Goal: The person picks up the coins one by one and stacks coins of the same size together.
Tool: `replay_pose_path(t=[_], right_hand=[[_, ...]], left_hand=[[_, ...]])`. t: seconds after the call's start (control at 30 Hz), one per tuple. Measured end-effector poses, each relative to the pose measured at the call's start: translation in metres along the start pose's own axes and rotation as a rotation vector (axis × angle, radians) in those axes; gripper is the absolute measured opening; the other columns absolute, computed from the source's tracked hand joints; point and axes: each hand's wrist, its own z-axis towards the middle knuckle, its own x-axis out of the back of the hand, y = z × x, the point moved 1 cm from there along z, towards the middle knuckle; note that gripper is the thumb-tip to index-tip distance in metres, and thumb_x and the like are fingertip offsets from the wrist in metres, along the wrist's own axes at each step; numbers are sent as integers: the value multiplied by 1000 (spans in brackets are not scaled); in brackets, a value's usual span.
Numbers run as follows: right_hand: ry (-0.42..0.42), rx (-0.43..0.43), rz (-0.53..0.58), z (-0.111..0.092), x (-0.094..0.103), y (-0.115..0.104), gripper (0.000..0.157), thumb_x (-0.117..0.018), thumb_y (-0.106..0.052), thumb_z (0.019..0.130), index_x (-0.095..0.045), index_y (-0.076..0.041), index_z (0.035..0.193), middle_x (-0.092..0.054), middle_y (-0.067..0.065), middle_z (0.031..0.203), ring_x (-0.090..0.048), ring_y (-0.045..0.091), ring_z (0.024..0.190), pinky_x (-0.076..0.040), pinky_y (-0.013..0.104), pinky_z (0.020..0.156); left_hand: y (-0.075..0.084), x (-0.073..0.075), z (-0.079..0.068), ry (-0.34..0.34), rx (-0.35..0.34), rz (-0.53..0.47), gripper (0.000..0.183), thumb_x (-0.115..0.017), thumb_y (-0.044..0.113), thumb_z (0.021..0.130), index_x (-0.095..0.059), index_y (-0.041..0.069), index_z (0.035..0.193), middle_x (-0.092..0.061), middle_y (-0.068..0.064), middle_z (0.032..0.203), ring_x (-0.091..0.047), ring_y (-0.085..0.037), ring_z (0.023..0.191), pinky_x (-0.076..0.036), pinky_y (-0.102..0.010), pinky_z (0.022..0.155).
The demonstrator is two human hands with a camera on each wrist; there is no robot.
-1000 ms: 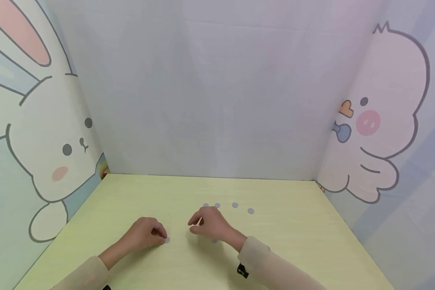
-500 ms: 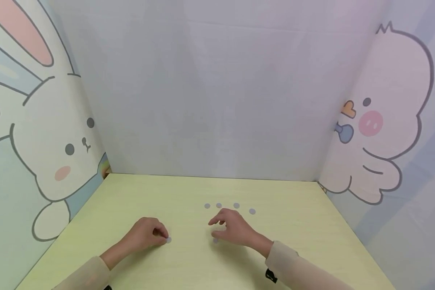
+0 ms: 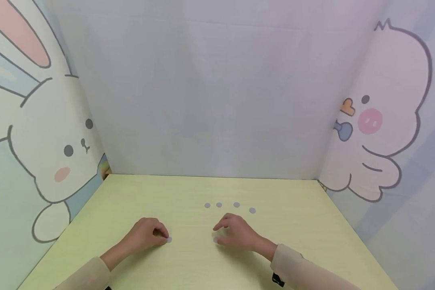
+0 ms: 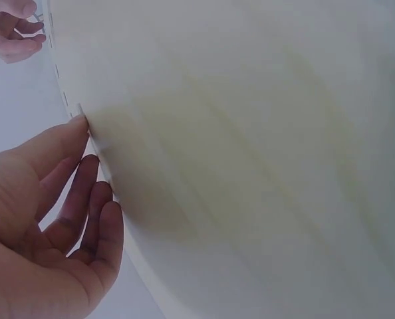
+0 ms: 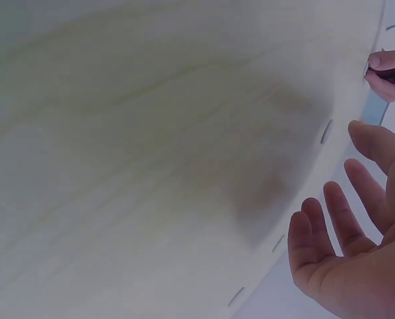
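Note:
On the pale yellow tabletop, my left hand (image 3: 146,233) pinches a small round grey disc (image 3: 169,239) at its edge between thumb and fingers. The left wrist view shows this disc (image 4: 80,109) edge-on at the fingertips. My right hand (image 3: 237,233) hovers to the right with thumb and fingers spread apart, holding nothing. Its thumb tip is close to a second grey disc (image 3: 215,239), partly covered by the thumb in the head view. In the right wrist view a narrow gap separates that disc (image 5: 326,131) from the thumb.
Several more grey discs (image 3: 237,205) lie in a loose row beyond my right hand. The yellow table (image 3: 148,193) ends at a plain pale curtain (image 3: 210,100). Cloth walls with a cartoon rabbit (image 3: 54,141) and a cartoon chick (image 3: 384,121) flank it.
My right hand has moved rightward, then lowered, bringing its thumb to the near disc. The row of discs behind it has come fully into view. My left hand keeps its place at its disc.

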Motion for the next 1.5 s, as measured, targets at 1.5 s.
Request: replay_pose_path(t=[1.5], right_hand=[[49, -47, -80, -1, -17, 5, 9, -89, -21, 87, -86, -18, 95, -68, -12, 93, -56, 5, 86, -46, 23, 78]], left_hand=[[0, 0, 0, 16, -3, 14, 11, -91, 23, 85, -80, 24, 84, -66, 17, 82, -51, 0, 74, -45, -24, 69]])
